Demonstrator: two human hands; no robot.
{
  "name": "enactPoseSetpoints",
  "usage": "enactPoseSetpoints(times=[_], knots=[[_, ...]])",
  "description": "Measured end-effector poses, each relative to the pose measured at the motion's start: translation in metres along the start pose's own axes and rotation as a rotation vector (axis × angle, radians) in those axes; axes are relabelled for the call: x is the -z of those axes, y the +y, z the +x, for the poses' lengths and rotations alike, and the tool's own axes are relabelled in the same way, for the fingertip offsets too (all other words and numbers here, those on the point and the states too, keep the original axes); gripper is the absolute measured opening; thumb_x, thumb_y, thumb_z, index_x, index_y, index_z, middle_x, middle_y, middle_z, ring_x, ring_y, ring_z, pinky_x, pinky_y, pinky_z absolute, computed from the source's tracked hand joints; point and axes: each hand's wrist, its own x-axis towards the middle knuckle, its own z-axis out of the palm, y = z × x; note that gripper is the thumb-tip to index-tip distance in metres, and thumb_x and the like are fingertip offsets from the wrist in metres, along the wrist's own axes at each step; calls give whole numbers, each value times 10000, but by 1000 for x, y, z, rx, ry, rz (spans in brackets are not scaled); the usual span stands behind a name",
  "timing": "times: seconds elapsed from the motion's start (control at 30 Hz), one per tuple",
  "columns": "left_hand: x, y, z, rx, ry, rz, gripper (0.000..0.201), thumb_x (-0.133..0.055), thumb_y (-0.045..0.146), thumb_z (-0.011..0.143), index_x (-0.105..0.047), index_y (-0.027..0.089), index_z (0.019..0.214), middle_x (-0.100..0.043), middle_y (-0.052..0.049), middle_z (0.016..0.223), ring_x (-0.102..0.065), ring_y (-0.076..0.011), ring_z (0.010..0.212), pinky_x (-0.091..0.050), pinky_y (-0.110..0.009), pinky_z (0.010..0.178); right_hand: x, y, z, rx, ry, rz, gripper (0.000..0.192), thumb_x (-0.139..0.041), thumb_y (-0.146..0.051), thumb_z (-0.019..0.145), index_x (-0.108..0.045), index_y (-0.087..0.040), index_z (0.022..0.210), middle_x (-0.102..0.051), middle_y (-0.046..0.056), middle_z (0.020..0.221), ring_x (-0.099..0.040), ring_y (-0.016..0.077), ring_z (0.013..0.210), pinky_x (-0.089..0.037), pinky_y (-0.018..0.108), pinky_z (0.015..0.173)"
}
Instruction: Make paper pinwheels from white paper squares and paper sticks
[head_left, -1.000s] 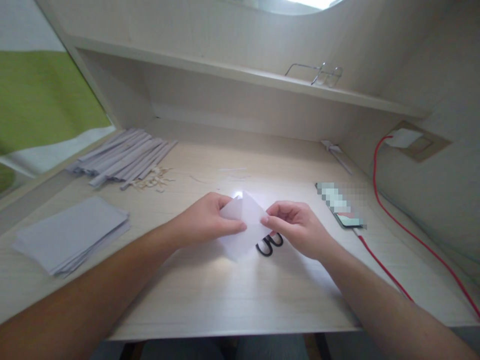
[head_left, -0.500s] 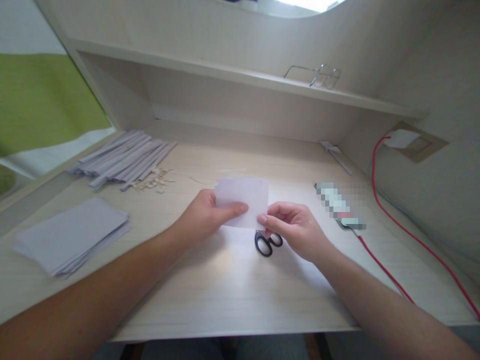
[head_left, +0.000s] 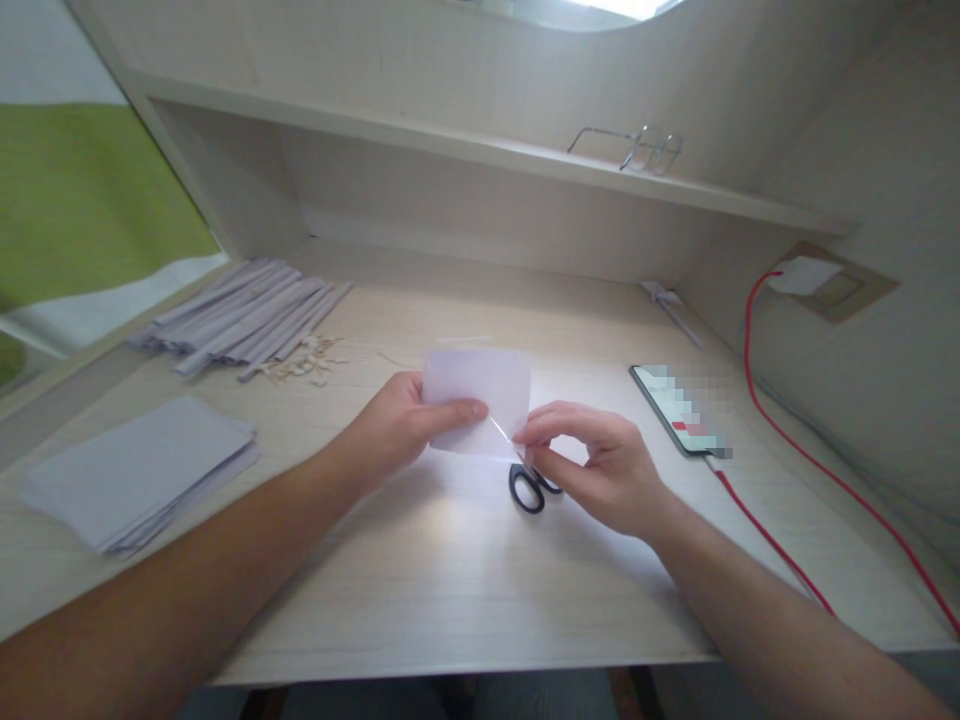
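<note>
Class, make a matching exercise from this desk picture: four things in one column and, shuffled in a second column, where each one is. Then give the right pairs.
Things:
1. paper sheet
2. scissors
3. glasses
4. phone

Places:
A. on the upper shelf
B. flat on the desk, plugged into a red cable
C. held between left hand and right hand
D. on the desk, under the right hand

Pairs: 1-C, 2-D, 3-A, 4-B

Both hands pinch a white paper slip (head_left: 478, 396) above the desk (head_left: 450, 580) — left hand (head_left: 401, 425), right hand (head_left: 596, 465) (scissors (head_left: 529, 487) just beneath).
</note>
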Motion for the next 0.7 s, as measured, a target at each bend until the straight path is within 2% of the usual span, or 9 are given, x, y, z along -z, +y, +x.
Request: enactPoseSetpoints(times=[0.2, 0.5, 0.7], knots=[[-3, 5, -3, -11, 22, 58, 286, -825, 268, 697, -739, 121, 927, -748, -29, 824, -662, -174, 721, -491, -268, 696, 0, -4, 2, -57, -15, -14, 72, -712, -167, 911, -762, -202, 948, -766, 59, 925, -702, 199, 855, -535, 346, 770], [-5, 6, -4, -37, 53, 150, 252, -825, 299, 685, -726, 131, 844, -703, -3, 721, -605, -155, 645, -464, -246, 623, -2, -3, 0, -139, 20, 2, 52, -716, -189, 900, -764, -204, 889, -767, 47, 865, -694, 188, 778, -526, 330, 722], [-7, 7, -4, -34, 65, 186, 243, -812, 308, 685, -724, 133, 829, -699, 1, 705, -611, -160, 642, -471, -249, 616, -3, 1, -2, -173, 31, 19, 37, -724, -207, 892, -760, -205, 892, -758, 51, 869, -689, 195, 795, -532, 340, 730]])
